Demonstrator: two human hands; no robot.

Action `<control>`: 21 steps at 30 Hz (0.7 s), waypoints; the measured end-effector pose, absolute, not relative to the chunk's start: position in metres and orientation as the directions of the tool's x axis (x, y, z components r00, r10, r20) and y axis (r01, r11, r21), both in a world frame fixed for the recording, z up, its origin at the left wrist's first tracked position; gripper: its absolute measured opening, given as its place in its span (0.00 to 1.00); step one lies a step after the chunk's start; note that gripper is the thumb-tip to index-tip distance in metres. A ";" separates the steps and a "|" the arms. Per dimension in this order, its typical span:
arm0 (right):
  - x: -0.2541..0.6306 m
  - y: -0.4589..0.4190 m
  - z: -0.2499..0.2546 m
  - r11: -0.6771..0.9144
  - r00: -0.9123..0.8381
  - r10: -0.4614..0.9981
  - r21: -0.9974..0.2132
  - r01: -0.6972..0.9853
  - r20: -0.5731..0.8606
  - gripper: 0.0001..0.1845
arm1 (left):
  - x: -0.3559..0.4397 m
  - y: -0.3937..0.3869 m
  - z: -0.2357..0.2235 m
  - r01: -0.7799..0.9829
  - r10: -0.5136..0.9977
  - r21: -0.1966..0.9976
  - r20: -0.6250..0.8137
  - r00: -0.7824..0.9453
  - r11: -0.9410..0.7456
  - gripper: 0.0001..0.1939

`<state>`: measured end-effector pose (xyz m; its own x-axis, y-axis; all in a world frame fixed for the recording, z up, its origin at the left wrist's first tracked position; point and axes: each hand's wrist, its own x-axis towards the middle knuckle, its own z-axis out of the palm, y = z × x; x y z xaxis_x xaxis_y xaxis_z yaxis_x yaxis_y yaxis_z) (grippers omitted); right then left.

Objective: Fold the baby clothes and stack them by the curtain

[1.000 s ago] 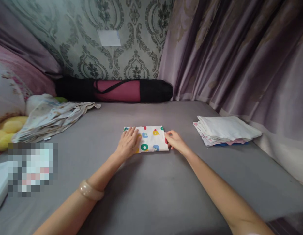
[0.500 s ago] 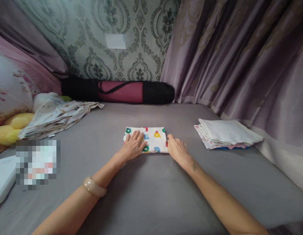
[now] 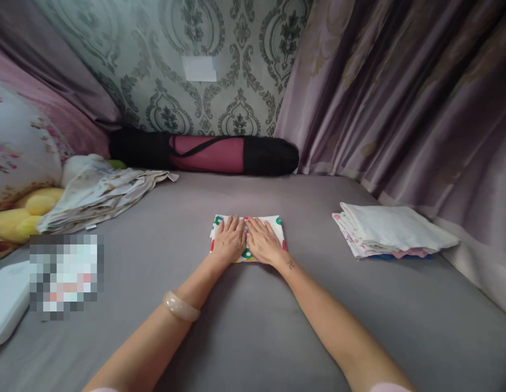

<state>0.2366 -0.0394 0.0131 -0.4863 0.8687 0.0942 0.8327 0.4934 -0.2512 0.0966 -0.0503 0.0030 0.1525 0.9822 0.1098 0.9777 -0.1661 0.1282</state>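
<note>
A folded white cloth [image 3: 282, 222] with colourful printed shapes lies flat on the grey bed sheet [image 3: 253, 316], in the middle of the head view. My left hand [image 3: 229, 238] rests palm down on its left half, fingers stretched out. Beside it, my right hand [image 3: 264, 240] lies flat on the right half, fingers extended and close to the left hand's. Both hands are open and hide much of the print. A pale bangle [image 3: 181, 306] circles my left forearm.
At right is a stack of folded cloths [image 3: 400, 228], white on top. Rumpled light cloths [image 3: 101, 196] lie at left near a yellow plush toy [image 3: 19, 218] and a white object [image 3: 10, 299]. A long black and maroon bag [image 3: 207, 152] runs along the wall; curtains [image 3: 359, 98] hang at right.
My right hand has gone from the cloth's right edge to lying flat on top of it, next to my left hand. My left hand stays on the cloth. The view has shifted slightly.
</note>
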 end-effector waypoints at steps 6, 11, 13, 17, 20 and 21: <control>0.237 -0.040 0.011 0.377 -0.370 0.926 -0.263 0.888 0.075 0.31 | 0.088 -0.051 0.001 0.984 0.992 0.162 0.111 0.063 -0.081 0.32; 0.239 -0.039 0.008 0.319 -0.306 0.948 -0.261 0.911 0.092 0.31 | 0.080 -0.052 0.001 0.986 0.997 0.167 0.078 -0.013 0.000 0.34; 0.243 -0.038 0.008 0.282 -0.269 0.959 -0.255 0.925 0.084 0.31 | 0.077 -0.053 0.001 0.986 0.997 0.164 0.066 -0.034 0.023 0.34; 0.253 -0.035 0.009 0.194 -0.188 0.981 -0.243 0.951 0.049 0.32 | 0.075 -0.053 0.001 0.987 0.997 0.158 0.063 -0.050 0.040 0.34; 0.258 -0.034 0.007 0.162 -0.159 0.987 -0.236 0.958 0.034 0.31 | 0.075 -0.053 0.000 0.986 0.997 0.161 0.061 -0.056 0.045 0.33; 0.259 -0.033 0.007 0.154 -0.149 0.988 -0.232 0.961 0.038 0.31 | 0.075 -0.053 0.000 0.985 0.997 0.164 0.060 -0.056 0.046 0.33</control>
<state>0.2587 -0.0335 0.0065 -0.1491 0.9881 0.0375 0.9605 0.1537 -0.2319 0.0748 -0.0533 0.0000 -0.0562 0.9966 0.0602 0.9854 0.0457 0.1642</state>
